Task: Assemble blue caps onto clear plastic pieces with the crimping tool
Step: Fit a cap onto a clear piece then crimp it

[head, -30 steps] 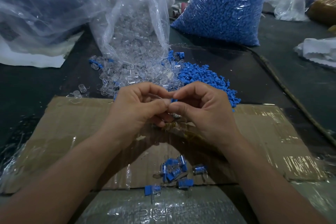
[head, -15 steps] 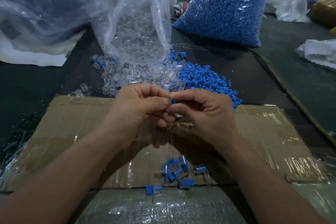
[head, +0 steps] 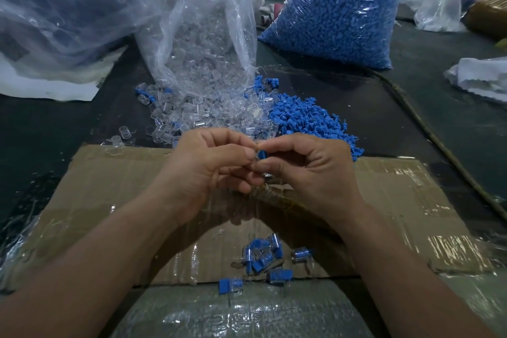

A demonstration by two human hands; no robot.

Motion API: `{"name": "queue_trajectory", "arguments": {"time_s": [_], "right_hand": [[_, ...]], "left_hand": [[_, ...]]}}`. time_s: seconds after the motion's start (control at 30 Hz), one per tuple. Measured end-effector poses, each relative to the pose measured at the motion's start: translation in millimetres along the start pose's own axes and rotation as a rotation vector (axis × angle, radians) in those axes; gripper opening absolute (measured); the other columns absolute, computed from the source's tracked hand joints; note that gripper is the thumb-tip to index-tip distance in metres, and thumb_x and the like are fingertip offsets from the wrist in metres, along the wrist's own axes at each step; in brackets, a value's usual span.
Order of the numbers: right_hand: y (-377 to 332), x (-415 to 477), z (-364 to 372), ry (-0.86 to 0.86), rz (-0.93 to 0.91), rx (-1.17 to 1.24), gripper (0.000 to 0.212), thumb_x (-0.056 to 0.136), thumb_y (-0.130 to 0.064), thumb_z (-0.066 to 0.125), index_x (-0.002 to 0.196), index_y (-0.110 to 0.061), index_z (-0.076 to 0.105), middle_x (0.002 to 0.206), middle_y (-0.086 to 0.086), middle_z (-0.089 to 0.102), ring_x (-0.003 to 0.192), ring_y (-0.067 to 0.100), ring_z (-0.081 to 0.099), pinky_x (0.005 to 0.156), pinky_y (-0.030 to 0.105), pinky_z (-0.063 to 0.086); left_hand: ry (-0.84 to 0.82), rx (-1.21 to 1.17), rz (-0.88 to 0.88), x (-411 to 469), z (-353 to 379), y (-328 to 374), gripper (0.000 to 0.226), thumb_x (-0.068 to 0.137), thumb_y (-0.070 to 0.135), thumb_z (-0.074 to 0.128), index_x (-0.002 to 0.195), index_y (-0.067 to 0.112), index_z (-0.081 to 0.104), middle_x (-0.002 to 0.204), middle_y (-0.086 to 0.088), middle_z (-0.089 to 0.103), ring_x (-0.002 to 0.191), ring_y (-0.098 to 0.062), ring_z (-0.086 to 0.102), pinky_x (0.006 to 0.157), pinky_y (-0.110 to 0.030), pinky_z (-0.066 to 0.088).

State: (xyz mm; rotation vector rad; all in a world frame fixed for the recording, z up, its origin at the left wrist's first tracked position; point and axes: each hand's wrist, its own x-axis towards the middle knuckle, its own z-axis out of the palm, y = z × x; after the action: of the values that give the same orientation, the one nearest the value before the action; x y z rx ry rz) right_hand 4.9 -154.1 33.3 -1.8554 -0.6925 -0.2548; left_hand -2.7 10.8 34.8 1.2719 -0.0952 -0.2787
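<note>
We hold our left hand [head: 208, 164] and right hand [head: 315, 170] together above the cardboard sheet [head: 109, 189], fingertips meeting. The fingers of both hands are curled in and pinched on one small piece, a blue cap [head: 262, 155] showing in the narrow gap between the thumbs, with a bit of clear plastic just under it; how far the two are joined we cannot tell. Just beyond the fingers lie the loose clear pieces [head: 203, 115] spilling from an open clear bag [head: 203, 35], and beside them, past the right fingers, the heap of loose blue caps [head: 310, 121]. Farther back on the dark counter [head: 55, 123] stands a full bag of blue caps [head: 337, 8]. Below the fingers, toward our wrists, a small cluster of finished pieces [head: 263, 255] rests on the cardboard.
</note>
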Motion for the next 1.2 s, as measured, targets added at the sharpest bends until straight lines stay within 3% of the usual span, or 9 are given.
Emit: {"name": "queue_trajectory", "arguments": {"time_s": [0.2, 0.5, 0.73, 0.87, 1.0, 1.1, 1.2], "right_hand": [[0.2, 0.6, 0.7, -0.009, 0.021, 0.003, 0.029, 0.070, -0.013, 0.071, 0.098, -0.016, 0.064, 0.082, -0.015, 0.066, 0.076, 0.003, 0.067, 0.069, 0.018, 0.054], [0.5, 0.3, 0.9, -0.029, 0.041, 0.009, 0.031, 0.070, -0.010, 0.073, 0.099, -0.015, 0.064, 0.082, -0.009, 0.068, 0.076, 0.004, 0.068, 0.070, 0.018, 0.055], [0.8, 4.2, -20.1, -0.086, 0.280, -0.216, 0.036, 0.055, -0.058, 0.060, 0.089, -0.047, 0.057, 0.088, -0.030, 0.057, 0.091, -0.016, 0.054, 0.076, 0.003, 0.042], [1.3, 8.3, -35.0, -0.244, 0.419, -0.414, 0.049, 0.043, -0.064, 0.057, 0.088, -0.044, 0.057, 0.087, -0.025, 0.053, 0.084, -0.014, 0.049, 0.067, 0.006, 0.035], [-2.7, 7.0, -42.1, -0.526, 0.554, -0.510, 0.060, 0.040, -0.064, 0.062, 0.095, -0.046, 0.048, 0.096, -0.026, 0.043, 0.089, -0.006, 0.043, 0.068, 0.016, 0.034], [-2.0, 4.5, -42.9, -0.677, 0.533, -0.656, 0.076, 0.048, -0.059, 0.076, 0.114, -0.041, 0.044, 0.101, -0.026, 0.038, 0.095, -0.001, 0.038, 0.081, 0.025, 0.038], [-1.2, 3.9, -40.2, -0.712, 0.516, -0.750, 0.083, 0.051, -0.058, 0.078, 0.121, -0.039, 0.038, 0.108, -0.018, 0.036, 0.101, 0.005, 0.033, 0.088, 0.030, 0.037]], "left_hand": [[0.039, 0.023, -0.011, -1.3, 2.2, -0.5, 0.008, 0.050, 0.010, 0.070, 0.059, 0.012, 0.068, 0.057, -0.013, 0.064, 0.047, -0.019, 0.063, 0.039, -0.019, 0.048], [0.082, 0.071, 0.010, -1.8, 4.0, -1.6, 0.012, 0.054, 0.008, 0.068, 0.065, 0.005, 0.064, 0.054, -0.013, 0.063, 0.044, -0.018, 0.061, 0.039, -0.018, 0.047], [0.142, 0.015, -0.003, -0.3, 1.5, -2.0, 0.007, 0.057, 0.007, 0.067, 0.063, 0.007, 0.065, 0.059, -0.015, 0.065, 0.047, -0.018, 0.060, 0.042, -0.019, 0.049], [0.180, -0.008, 0.004, 1.7, 0.4, -3.0, 0.011, 0.057, 0.007, 0.066, 0.066, 0.003, 0.063, 0.060, -0.015, 0.065, 0.047, -0.018, 0.061, 0.041, -0.018, 0.047], [0.186, -0.007, 0.004, 3.3, -1.1, -3.9, 0.004, 0.057, 0.007, 0.067, 0.061, 0.008, 0.066, 0.061, -0.015, 0.065, 0.048, -0.018, 0.061, 0.041, -0.018, 0.047], [0.196, -0.016, 0.008, 3.8, -2.2, -4.4, 0.006, 0.057, 0.007, 0.066, 0.063, 0.006, 0.065, 0.061, -0.015, 0.066, 0.048, -0.018, 0.061, 0.041, -0.018, 0.047], [0.213, -0.042, 0.009, 5.6, -3.3, -3.2, 0.015, 0.058, 0.005, 0.065, 0.071, 0.001, 0.060, 0.060, -0.015, 0.065, 0.046, -0.017, 0.060, 0.041, -0.018, 0.047]]}}
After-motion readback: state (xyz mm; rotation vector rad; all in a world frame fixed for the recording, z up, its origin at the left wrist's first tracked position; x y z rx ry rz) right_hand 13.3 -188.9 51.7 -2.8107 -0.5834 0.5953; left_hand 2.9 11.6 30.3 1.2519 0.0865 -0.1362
